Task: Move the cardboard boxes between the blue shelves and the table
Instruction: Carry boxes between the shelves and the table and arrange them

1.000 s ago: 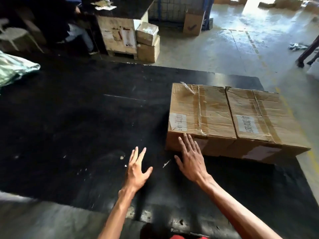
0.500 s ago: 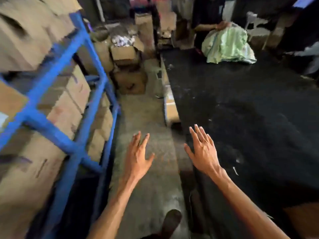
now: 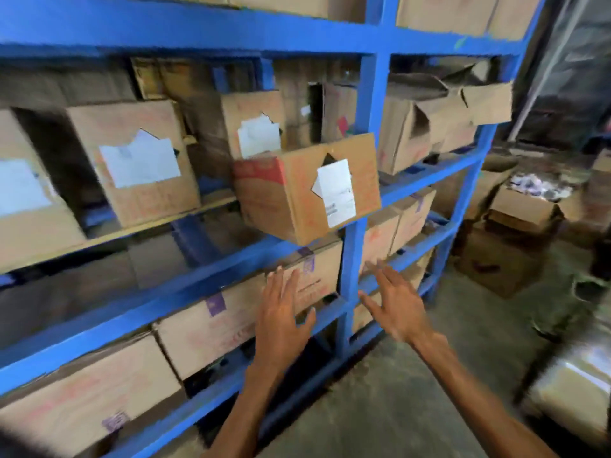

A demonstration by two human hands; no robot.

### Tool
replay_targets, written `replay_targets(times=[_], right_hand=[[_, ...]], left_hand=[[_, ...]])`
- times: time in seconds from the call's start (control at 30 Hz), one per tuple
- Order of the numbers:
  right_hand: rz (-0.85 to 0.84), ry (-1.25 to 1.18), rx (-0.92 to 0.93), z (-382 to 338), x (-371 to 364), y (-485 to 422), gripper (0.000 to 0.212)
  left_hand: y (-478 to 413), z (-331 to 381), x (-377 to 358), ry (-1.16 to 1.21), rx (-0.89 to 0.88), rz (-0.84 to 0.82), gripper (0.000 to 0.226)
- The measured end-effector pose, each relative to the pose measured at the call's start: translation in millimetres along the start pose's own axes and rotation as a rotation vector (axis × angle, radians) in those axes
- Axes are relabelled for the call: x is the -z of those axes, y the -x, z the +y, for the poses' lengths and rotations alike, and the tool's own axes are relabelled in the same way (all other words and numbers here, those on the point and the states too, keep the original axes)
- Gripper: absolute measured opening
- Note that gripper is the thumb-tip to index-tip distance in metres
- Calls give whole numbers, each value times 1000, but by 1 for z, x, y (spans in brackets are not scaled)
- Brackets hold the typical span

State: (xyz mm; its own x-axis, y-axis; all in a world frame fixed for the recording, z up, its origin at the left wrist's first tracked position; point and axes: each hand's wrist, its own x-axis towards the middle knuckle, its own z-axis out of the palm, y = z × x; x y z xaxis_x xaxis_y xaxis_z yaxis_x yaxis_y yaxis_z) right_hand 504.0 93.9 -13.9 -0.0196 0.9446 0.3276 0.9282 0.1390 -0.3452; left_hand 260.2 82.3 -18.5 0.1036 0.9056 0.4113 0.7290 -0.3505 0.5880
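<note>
- Left hand (image 3: 281, 320): grip wide, fingers spread, holding nothing, raised before the blue metal shelves (image 3: 370, 133).
- Right hand (image 3: 395, 307): grip wide, empty.
- Brown cardboard box with white label (image 3: 307, 190): overhangs the middle shelf's front edge, above both hands.

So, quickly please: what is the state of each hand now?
Left hand: open, fingers spread, holding nothing, in front of the shelf.
Right hand: open, holding nothing.
</note>
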Motion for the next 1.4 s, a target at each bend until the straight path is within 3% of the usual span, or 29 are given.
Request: replay_targets(times=[0.1, 0.23, 0.5, 0.73, 0.93, 1.03, 1.2, 1.4], right_hand=[[-84, 6, 62, -13, 12, -54, 80], [-23, 38, 125, -8, 31, -123, 81], [24, -124, 75, 24, 51, -222, 132], [-58, -773, -128, 52, 29, -276, 152], [-59, -969, -236, 65, 26, -314, 125], [-88, -1007, -197, 70, 20, -322, 127], [-152, -1023, -132, 76, 21, -318, 87], [-131, -1088, -144, 82, 27, -285, 69]], left_hand=[[-24, 2, 11, 61, 121, 62, 85], [-62, 12, 1, 152, 195, 126, 96], [-132, 32, -22, 228, 289, 262, 116], [-190, 17, -37, 349, 353, 359, 130], [-220, 8, -55, 500, 416, 471, 128], [-224, 4, -61, 562, 424, 506, 125], [-221, 6, -62, 593, 372, 480, 116], [-192, 8, -56, 608, 377, 450, 123]])
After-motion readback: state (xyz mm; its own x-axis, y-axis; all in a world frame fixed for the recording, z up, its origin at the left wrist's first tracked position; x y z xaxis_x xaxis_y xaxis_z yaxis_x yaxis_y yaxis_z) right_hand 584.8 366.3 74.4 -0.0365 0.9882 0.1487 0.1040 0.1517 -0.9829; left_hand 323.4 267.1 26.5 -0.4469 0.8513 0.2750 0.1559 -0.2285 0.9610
